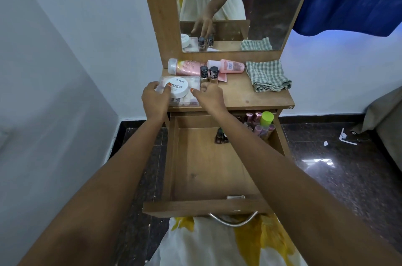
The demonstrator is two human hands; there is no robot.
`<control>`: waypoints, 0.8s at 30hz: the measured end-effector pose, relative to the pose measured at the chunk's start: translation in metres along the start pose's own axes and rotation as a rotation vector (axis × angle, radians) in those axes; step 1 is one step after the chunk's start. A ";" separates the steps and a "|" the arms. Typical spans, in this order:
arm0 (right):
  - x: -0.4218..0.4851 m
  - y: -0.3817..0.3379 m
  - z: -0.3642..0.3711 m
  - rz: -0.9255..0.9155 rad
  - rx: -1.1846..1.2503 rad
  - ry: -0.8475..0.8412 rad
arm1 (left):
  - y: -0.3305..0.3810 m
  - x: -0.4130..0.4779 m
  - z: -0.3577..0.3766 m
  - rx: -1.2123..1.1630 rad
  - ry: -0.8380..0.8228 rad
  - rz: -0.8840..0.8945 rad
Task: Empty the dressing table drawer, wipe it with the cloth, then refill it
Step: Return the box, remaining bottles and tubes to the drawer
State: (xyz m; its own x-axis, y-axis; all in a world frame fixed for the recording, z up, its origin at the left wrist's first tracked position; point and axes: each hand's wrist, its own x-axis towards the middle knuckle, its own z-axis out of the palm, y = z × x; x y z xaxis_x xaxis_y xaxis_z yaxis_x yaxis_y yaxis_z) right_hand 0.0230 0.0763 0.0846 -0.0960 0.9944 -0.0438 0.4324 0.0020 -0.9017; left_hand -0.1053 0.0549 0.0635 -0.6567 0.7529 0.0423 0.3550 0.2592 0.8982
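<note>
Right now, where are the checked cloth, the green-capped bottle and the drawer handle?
checked cloth [268, 76]: head view, middle of the folded fabric.
green-capped bottle [267, 118]: head view, on its cap.
drawer handle [235, 223]: head view, middle of the metal bow.

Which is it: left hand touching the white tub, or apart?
Touching. In the head view the left hand has its thumb on the white tub.

Orange polish is seen on a nail of the left grip [155, 97] and of the right grip [210, 94]. Both forearms are bare. A white dress [208, 244] blotched with yellow is worn, seen just below the drawer [195, 208] front; its cream skirt is reflected in the mirror [272, 15] above the drawer.
</note>
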 end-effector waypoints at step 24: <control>-0.026 0.011 0.016 0.212 0.256 0.049 | -0.014 -0.019 -0.013 -0.006 -0.021 -0.150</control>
State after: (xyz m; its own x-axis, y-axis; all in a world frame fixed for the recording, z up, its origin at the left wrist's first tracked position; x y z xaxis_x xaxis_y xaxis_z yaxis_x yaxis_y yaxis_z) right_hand 0.0157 0.0489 0.0691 0.0177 0.9737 -0.2270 0.1987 -0.2259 -0.9537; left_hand -0.1067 0.0287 0.0559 -0.6880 0.7186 -0.1013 0.2500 0.3658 0.8965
